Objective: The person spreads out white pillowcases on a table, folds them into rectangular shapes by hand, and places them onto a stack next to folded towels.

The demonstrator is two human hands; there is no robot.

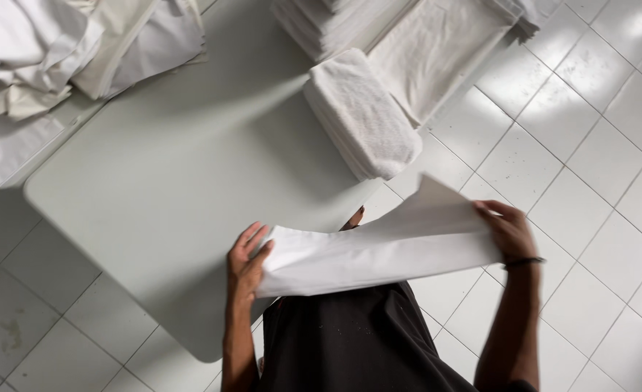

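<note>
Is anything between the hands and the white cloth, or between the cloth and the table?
No. Left hand and right hand each grip an end of the cloth. The table part next to it is bare; the folded stack sits farther back.

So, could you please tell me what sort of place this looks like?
Probably a laundry or linen-folding room. Both hands, left hand and right hand, hold a white cloth stretched over a plain table, with folded towels stacked on it, a heap of unfolded linen, and a white tiled floor.
</note>
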